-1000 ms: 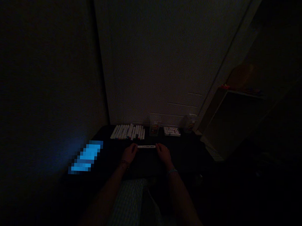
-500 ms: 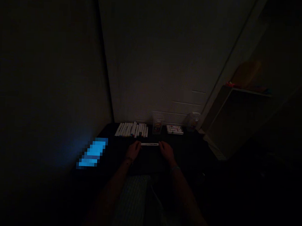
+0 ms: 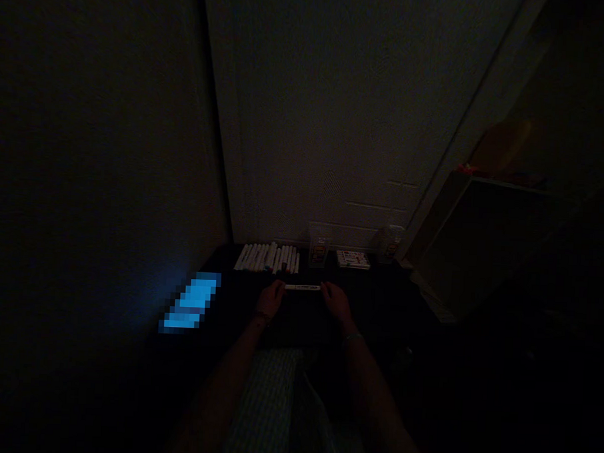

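Observation:
Between my hands a white marker pen (image 3: pixel 302 287) lies crosswise, with dark print along its barrel. My left hand (image 3: pixel 271 298) is closed on its left end, and my right hand (image 3: pixel 333 300) pinches its right end. Behind the left hand, a row of white markers (image 3: pixel 268 257) lies side by side on the dark table (image 3: pixel 298 323). A stack of small, white, printed pieces (image 3: pixel 353 259) sits beyond the right hand. The light is very dim, so fingertip detail is hard to make out.
Two clear plastic containers with labels, one in the middle (image 3: pixel 318 248) and one at the right (image 3: pixel 391 245), stand against the back wall (image 3: pixel 336 121). A pixelated, glowing blue screen (image 3: pixel 191 303) lies at the left edge. A shelf unit (image 3: pixel 462 227) rises to the right.
The whole view has shifted slightly and looks darker. Both hands keep the same hold on the marker pen, and nothing on the table has visibly moved.

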`<action>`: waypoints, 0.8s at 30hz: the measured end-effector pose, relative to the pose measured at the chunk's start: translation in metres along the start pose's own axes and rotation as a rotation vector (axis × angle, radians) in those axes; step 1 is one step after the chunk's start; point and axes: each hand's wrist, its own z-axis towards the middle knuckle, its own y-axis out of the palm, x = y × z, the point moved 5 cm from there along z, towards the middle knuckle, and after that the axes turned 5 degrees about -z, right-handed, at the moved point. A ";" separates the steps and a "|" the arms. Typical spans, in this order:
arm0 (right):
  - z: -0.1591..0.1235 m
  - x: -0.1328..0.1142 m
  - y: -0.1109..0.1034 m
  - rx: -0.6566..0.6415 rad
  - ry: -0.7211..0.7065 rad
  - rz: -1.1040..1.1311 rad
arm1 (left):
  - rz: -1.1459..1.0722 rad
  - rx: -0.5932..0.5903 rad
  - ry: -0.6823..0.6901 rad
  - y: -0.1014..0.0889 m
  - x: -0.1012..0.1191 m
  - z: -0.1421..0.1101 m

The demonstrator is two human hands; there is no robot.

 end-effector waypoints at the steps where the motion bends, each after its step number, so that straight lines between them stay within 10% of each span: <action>1: 0.000 0.000 0.000 -0.010 0.001 0.002 | -0.001 -0.005 -0.006 0.000 0.001 0.000; 24: 0.001 0.002 0.001 0.004 -0.023 0.004 | -0.020 0.002 0.008 0.001 0.000 0.000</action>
